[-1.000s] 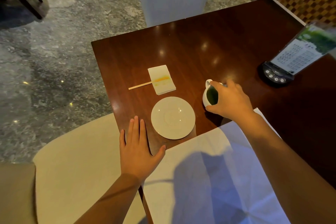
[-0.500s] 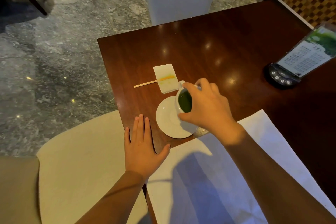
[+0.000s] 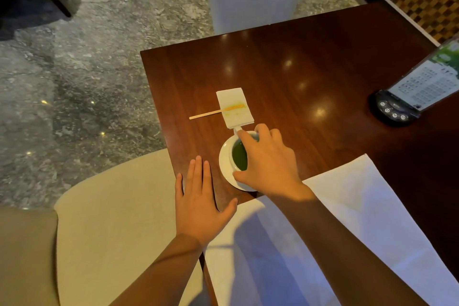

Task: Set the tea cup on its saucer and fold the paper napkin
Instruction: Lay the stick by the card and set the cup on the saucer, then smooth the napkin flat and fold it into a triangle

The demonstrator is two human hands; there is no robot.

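Observation:
A white tea cup [image 3: 239, 154] holding green tea stands on the white saucer [image 3: 224, 165] near the table's front left corner, its handle pointing away from me. My right hand [image 3: 269, 165] grips the cup from above by the rim and covers its right half. My left hand [image 3: 201, 202] lies flat on the dark wood beside the saucer, fingers apart, holding nothing. A large white paper napkin [image 3: 360, 208] lies unfolded at the table's near edge under my right forearm.
A small folded napkin with a yellow stain [image 3: 234, 107] and a wooden stirrer [image 3: 206, 114] lie just beyond the cup. A menu stand on a black button base [image 3: 395, 108] sits at the right. A beige chair [image 3: 111, 218] stands left of the table [image 3: 310, 57].
My right hand carried the cup from the right of the saucer leftward and lowered it onto the saucer. My left hand stayed flat on the table.

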